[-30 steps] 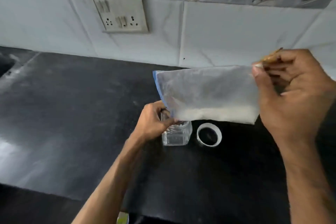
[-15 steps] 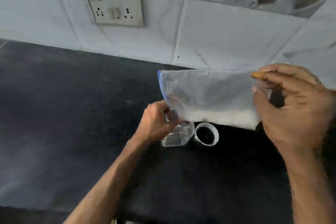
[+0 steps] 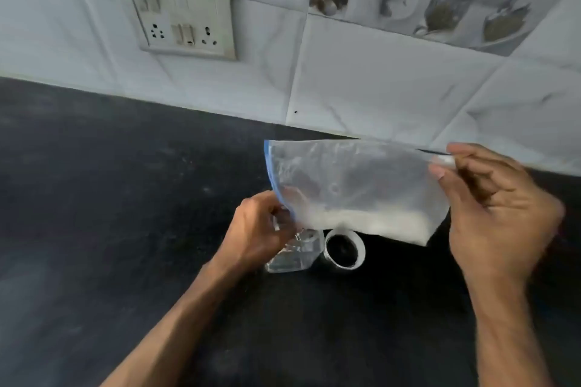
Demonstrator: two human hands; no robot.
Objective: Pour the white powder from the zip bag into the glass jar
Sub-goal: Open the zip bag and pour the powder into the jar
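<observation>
A clear zip bag with a blue zip edge on its left side hangs sideways above the counter. White powder lies along its lower edge. My right hand pinches the bag's right end. My left hand grips the small glass jar, which stands on the counter under the bag's lower left corner. The jar's mouth is hidden by the bag and my fingers.
A white jar lid lies open side up just right of the jar. The black counter runs back to a white tiled wall with a switch and socket plate.
The view has swung and tilted, so the wall plate sits further right. The bag stays held sideways over the jar, its right end slightly higher. The left hand keeps the jar.
</observation>
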